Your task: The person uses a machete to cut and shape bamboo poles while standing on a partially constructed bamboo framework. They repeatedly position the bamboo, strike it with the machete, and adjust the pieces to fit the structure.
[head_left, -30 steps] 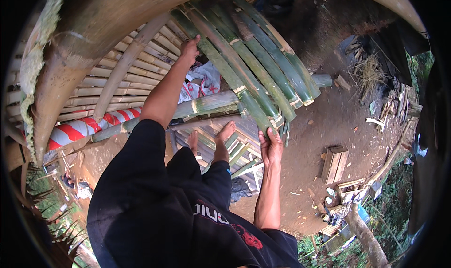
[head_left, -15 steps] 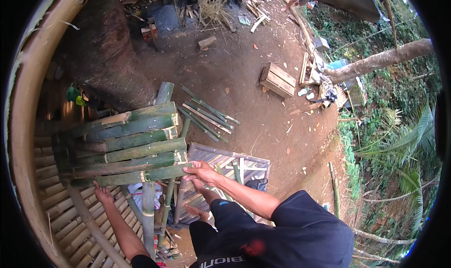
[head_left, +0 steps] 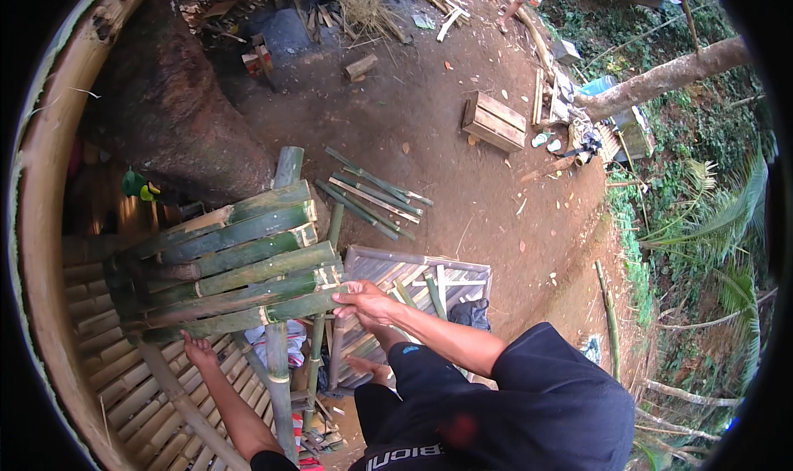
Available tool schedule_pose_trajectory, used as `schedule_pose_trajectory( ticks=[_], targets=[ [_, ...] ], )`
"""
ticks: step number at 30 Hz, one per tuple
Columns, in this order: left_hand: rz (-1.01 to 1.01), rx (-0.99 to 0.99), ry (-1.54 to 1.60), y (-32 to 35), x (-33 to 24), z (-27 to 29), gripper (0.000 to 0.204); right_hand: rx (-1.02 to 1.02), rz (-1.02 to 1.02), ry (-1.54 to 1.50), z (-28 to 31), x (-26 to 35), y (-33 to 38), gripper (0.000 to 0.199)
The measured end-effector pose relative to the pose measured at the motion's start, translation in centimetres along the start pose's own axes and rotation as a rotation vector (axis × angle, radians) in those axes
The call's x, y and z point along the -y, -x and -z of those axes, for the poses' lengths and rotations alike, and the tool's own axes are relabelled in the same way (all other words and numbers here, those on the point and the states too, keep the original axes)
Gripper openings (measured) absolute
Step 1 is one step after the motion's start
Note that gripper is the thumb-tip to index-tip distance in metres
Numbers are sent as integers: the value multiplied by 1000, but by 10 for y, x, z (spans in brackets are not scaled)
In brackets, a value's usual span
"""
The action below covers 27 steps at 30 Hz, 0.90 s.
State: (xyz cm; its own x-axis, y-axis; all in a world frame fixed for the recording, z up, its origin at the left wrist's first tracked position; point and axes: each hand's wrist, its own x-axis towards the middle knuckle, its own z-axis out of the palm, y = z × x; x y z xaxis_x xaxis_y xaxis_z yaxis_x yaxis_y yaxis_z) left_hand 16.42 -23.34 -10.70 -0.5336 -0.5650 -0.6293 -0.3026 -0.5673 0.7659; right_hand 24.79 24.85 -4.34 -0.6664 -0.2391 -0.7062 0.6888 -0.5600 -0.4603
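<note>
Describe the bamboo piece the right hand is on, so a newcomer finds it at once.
Start at the raft of split green bamboo slats beside the big tree trunk. The right hand grips the cut end of the bottom slat, the one nearest the person.

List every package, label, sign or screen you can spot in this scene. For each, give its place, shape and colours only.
Wooden crate: on the bare dirt, upper middle; boxy, pale brown slats.
Blue container: by the leaning tree trunk, upper right; rounded, light blue.
Printed lettering: on the dark clothing, bottom edge; white letters.
No signs or screens in view.
</note>
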Motion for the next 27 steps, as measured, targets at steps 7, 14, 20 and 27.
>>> schedule_pose_trajectory(
  ticks=[7,14,20,27],
  targets=[
    [-13,18,-20,2,9,0,38,-7,39,-38,10,-6,3,33],
    [47,18,-37,-19,26,20,42,-63,59,-30,7,-3,2,22],
    [74,22,-202,19,-6,42,39,-15,38,185,-17,19,11,38],
    [157,118,422,155,17,99,15,-622,786,747,9,47,40,39]
  ],
)
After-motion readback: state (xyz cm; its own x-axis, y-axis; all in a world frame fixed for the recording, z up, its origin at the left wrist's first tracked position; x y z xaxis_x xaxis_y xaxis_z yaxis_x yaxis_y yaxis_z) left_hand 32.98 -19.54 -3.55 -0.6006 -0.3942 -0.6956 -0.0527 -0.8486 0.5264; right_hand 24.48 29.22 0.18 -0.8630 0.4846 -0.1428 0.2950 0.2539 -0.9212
